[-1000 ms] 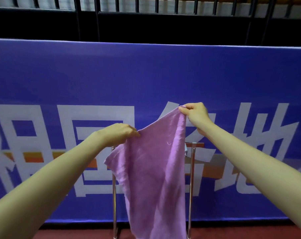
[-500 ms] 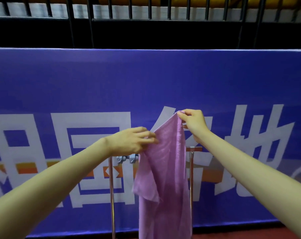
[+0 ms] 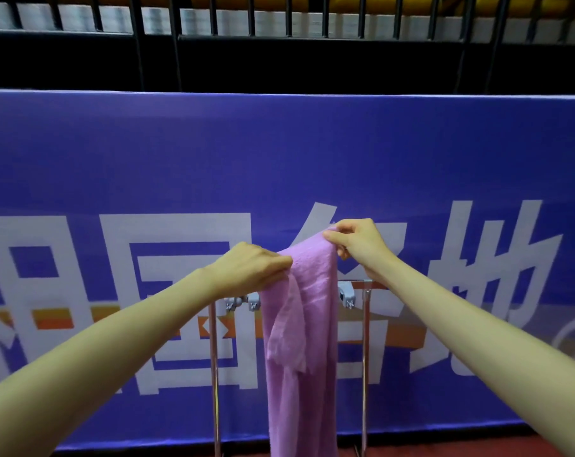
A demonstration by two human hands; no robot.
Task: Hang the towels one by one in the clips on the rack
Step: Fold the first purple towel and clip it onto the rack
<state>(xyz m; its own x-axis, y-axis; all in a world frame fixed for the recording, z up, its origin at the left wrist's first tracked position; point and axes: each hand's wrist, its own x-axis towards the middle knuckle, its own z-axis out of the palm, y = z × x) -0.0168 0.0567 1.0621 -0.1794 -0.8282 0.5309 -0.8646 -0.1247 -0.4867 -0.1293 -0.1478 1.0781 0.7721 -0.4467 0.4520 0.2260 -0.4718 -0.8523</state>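
A lilac towel (image 3: 307,341) hangs lengthwise in front of a metal rack (image 3: 364,357). My left hand (image 3: 251,267) pinches the towel's top edge at its left end. My right hand (image 3: 358,240) pinches the same edge a little higher, at its right end. The top edge is bunched narrow between both hands, just above the rack's top bar. Grey clips (image 3: 243,302) show on the bar left of the towel, and another grey clip (image 3: 346,296) shows right of it. The bar's middle is hidden behind the towel.
A blue banner (image 3: 279,153) with large white characters stands close behind the rack. Above it runs a black railing (image 3: 279,34). Red floor (image 3: 477,446) shows at the bottom right. The rack's two upright poles run down past the lower frame edge.
My left hand has moved right towards my right hand, gathering the towel's top edge narrower. The clips on the bar have come into view on both sides of the towel.
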